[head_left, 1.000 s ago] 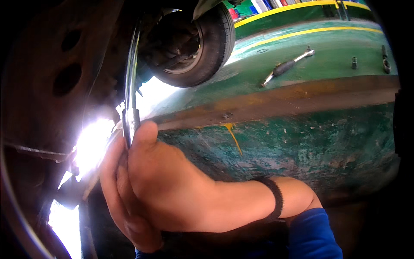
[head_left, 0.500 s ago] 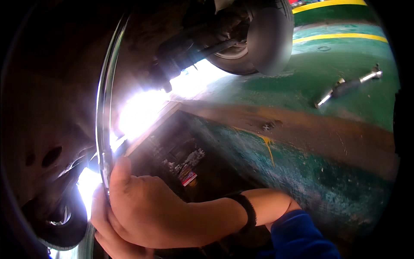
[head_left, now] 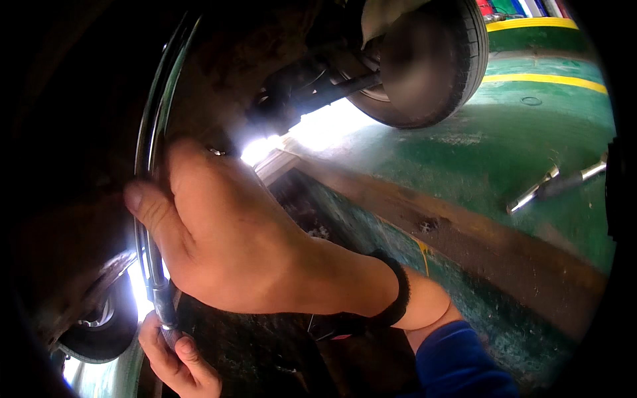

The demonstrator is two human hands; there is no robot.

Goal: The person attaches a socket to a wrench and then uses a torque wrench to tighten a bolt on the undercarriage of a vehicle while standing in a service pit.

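Observation:
A long, shiny metal rod (head_left: 151,139) stands nearly upright at the left, its upper end running into the dark underside of a vehicle (head_left: 219,79). Wearing a black wristband, my right hand (head_left: 225,232) is closed around the rod at mid-length. Its thumb crosses the front, while the other fingers are mostly hidden behind the metal. Below it, my left hand (head_left: 176,365) pinches the rod's bottom end, where a chrome collar meets a short textured piece. What the top of the rod meets is lost in shadow.
A vehicle wheel (head_left: 471,63) hangs at the upper right, and another tyre (head_left: 106,331) shows at lower left. Brown edging (head_left: 464,245) borders a dark pit. On the green floor (head_left: 424,159) lies a chrome tool with a dark grip (head_left: 561,186). Bright light glares beyond.
My right hand has slid up the rod, away from my left hand, which now shows at the bottom end. The view has shifted, so the wheel and floor tool appear farther right and lower.

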